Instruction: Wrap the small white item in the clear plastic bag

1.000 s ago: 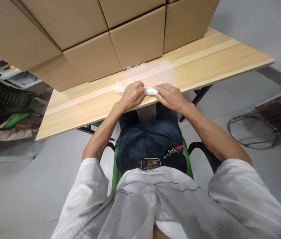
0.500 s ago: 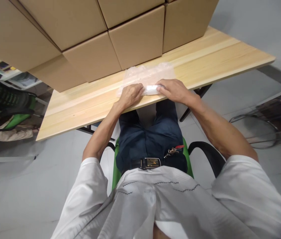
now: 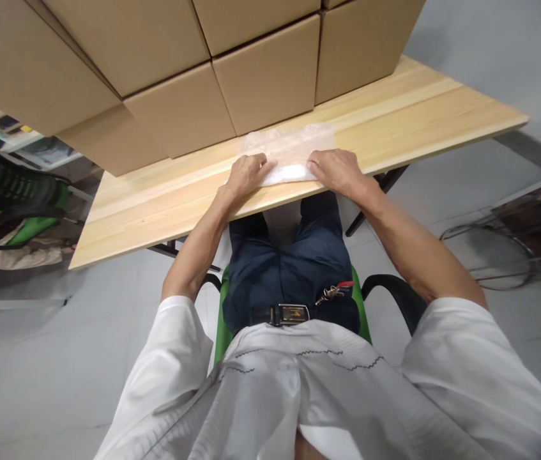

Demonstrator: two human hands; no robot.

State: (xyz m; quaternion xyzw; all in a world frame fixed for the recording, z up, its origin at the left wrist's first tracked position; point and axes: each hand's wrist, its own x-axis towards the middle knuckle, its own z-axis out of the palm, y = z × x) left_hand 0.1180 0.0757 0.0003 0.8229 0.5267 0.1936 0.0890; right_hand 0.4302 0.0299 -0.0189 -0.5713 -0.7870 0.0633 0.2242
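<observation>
A sheet of clear, pinkish plastic wrap (image 3: 294, 142) lies on the wooden table near its front edge. Along its near side runs a white roll or bundle (image 3: 292, 172). My left hand (image 3: 250, 172) grips the left end of this bundle with curled fingers, and my right hand (image 3: 335, 167) has its fingers curled on the right end. What exactly is inside the wrap cannot be made out.
Stacked cardboard boxes (image 3: 270, 76) stand along the back of the wooden table (image 3: 423, 121). A black and green chair (image 3: 11, 185) is at the left, near a white shelf. Cables (image 3: 490, 281) lie on the floor at the right.
My left hand has shifted slightly left and up, and my right hand slightly right, so more of the white bundle shows between them.
</observation>
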